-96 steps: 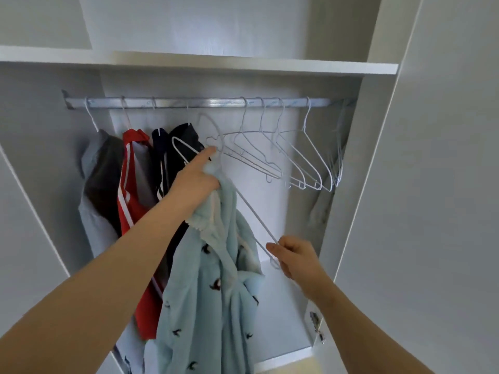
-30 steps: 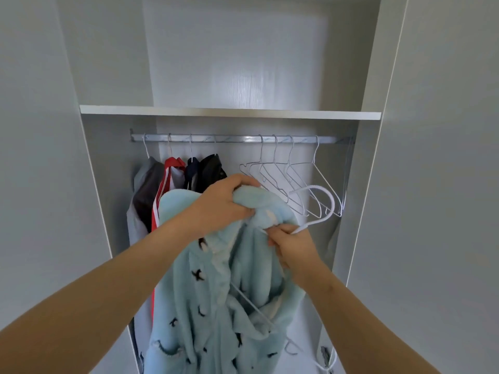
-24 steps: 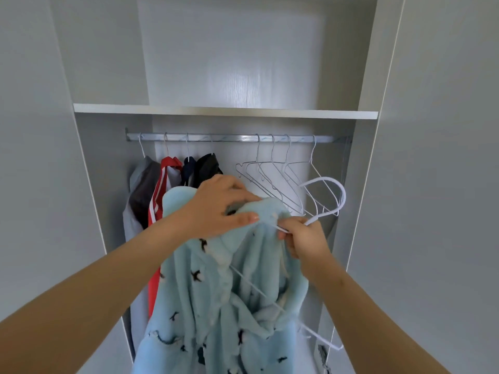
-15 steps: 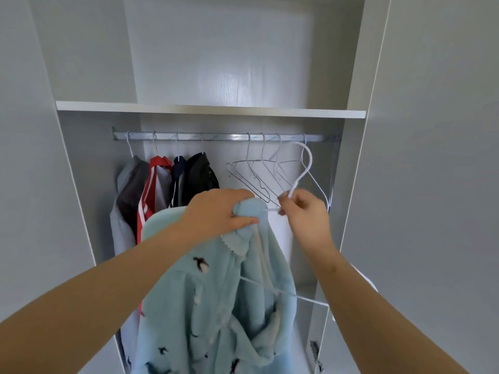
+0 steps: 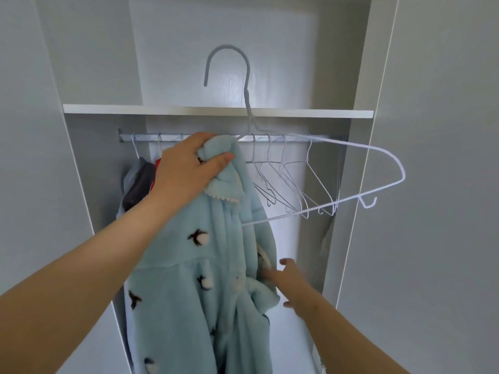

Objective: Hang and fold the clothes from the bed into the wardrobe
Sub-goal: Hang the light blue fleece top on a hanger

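Tightly, left hand (image 5: 186, 171) round blue robe (image 5: 189, 292)

left hand (image 5: 186, 171) + forearm (image 5: 89, 265): bare | right hand (image 5: 293, 286) + forearm (image 5: 351, 336): bare

No words, labels, brand names, numbers or signs can be read anywhere in this view. The only markings are on the robe (image 5: 175, 292): small dark and white bird shapes scattered over its pale blue fleece, which are pictures and not lettering.
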